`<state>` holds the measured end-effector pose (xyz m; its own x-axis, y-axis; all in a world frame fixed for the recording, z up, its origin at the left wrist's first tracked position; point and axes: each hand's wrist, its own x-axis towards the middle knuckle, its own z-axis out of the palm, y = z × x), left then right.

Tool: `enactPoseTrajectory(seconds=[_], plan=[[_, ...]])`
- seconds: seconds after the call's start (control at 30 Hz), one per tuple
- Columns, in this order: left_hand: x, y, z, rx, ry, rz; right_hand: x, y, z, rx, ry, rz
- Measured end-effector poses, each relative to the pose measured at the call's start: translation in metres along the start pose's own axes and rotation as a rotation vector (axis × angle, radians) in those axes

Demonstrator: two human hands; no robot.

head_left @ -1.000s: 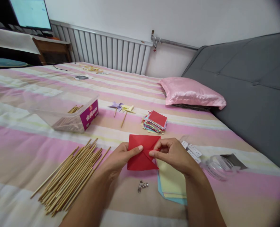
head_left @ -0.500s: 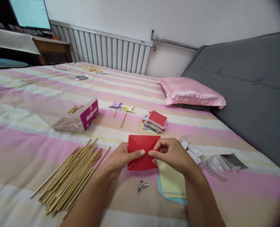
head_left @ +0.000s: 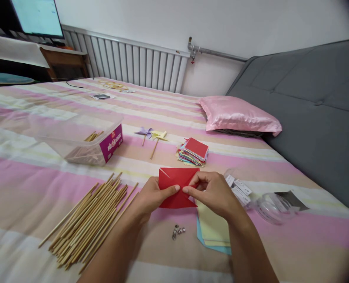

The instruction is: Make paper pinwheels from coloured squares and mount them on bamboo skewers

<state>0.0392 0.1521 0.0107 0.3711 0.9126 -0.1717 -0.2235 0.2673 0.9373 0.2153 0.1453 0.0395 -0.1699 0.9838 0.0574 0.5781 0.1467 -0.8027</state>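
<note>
Between my hands, above the bed, is a square of red paper (head_left: 174,177) with slits running in from its corners. My left hand (head_left: 153,195) holds its left side, the thumb lying flat on top near the centre and the other fingers underneath. A flap at the right is pinched between the thumb and fingertips of my right hand (head_left: 211,192), close to the middle of the sheet. Just below the paper lie several small metal fasteners (head_left: 178,231). Yellow and blue paper sheets (head_left: 214,228) lie partly under my right wrist.
A bundle of wooden sticks (head_left: 89,224) lies at left, below a clear plastic box (head_left: 74,145). Farther back are two paper pinwheels (head_left: 155,137) and a stack of coloured paper squares (head_left: 195,149). Clear round containers (head_left: 273,208) sit at right, a pink pillow (head_left: 239,116) behind.
Both hands have shifted the red paper very slightly, and its lower edge has tilted up a little. My right fingertips have moved slightly left with the flap. Everything else is unchanged.
</note>
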Motion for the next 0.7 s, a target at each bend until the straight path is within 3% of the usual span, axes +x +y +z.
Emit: enactPoseTrajectory(seconds=[0.17, 0.37, 0.53, 0.7], plan=[[0.001, 0.001, 0.002, -0.047, 0.085, 0.04, 0.0, -0.008, 0.004, 0.115, 0.104, -0.058], [0.002, 0.001, 0.002, -0.131, 0.211, 0.092, 0.002, -0.015, 0.013, 0.404, 0.124, -0.065], [0.003, -0.002, 0.0, -0.186, 0.19, 0.121, 0.008, -0.006, 0.025, 0.632, 0.099, 0.06], [0.001, -0.001, 0.001, -0.156, 0.137, 0.129, 0.009, -0.005, 0.028, 0.689, 0.09, 0.084]])
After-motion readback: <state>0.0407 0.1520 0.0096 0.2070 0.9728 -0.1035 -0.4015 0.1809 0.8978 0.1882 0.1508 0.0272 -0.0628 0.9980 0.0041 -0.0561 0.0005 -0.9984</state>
